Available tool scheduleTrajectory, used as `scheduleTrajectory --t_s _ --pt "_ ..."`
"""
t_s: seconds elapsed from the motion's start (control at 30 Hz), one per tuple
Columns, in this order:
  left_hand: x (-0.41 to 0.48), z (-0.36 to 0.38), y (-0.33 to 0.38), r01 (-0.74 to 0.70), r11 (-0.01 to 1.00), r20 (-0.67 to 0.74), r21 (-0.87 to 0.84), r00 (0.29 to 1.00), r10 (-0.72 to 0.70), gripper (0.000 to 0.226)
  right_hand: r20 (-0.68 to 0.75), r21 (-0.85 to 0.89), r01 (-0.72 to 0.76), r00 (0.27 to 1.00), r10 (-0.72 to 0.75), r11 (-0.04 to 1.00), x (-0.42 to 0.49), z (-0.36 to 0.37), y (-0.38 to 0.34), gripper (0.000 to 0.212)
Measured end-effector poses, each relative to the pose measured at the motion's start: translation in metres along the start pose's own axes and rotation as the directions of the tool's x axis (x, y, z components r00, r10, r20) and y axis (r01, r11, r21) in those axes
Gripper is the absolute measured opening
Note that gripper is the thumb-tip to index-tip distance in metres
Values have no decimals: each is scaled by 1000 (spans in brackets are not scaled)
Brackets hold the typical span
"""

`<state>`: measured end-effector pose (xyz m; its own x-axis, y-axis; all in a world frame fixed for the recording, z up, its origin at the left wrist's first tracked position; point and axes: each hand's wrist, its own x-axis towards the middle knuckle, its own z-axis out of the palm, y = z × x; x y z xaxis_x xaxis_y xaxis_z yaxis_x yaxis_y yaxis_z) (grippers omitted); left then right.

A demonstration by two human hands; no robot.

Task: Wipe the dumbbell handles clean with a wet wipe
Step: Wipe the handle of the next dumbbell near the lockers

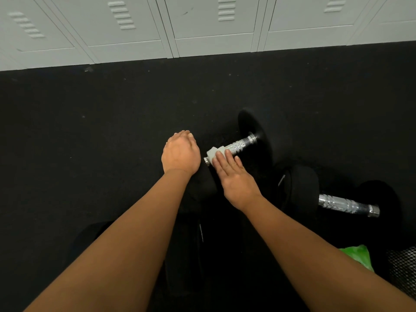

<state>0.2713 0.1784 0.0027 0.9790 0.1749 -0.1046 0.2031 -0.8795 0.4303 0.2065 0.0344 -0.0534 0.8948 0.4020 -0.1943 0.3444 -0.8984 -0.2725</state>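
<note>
A black dumbbell lies on the dark floor with its knurled chrome handle slanting up to the right. A white wet wipe is wrapped over the handle's near end. My right hand presses the wipe against the handle with its fingers laid flat over it. My left hand rests on top of the near black weight head, palm down and fingers curled over its far side. A second dumbbell lies to the right, its chrome handle bare.
Grey metal lockers line the far edge of the black rubber floor. A green packet and a black mesh basket sit at the lower right beside my right forearm.
</note>
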Motion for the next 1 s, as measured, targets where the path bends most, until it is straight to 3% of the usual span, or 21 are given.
scheduleTrajectory --t_s 0.2,0.4,0.6,0.77,1.0 --pt "17 -5 1 89 996 59 -7 994 -89 39 14 -19 103 995 -103 994 22 -7 0 58" --pt "26 -9 1 115 993 83 -8 990 -114 40 -35 69 51 998 -48 996 28 -7 16 53" --pt "23 -11 3 108 994 83 -4 991 -107 39 35 1 149 988 -149 989 43 -14 11 56" --pt "20 -9 2 106 994 76 -17 992 -104 39 -28 34 44 999 -43 998 33 -12 12 53" --pt "21 -12 3 123 992 101 -21 988 -120 39 32 -44 149 988 -148 988 26 -10 9 58"
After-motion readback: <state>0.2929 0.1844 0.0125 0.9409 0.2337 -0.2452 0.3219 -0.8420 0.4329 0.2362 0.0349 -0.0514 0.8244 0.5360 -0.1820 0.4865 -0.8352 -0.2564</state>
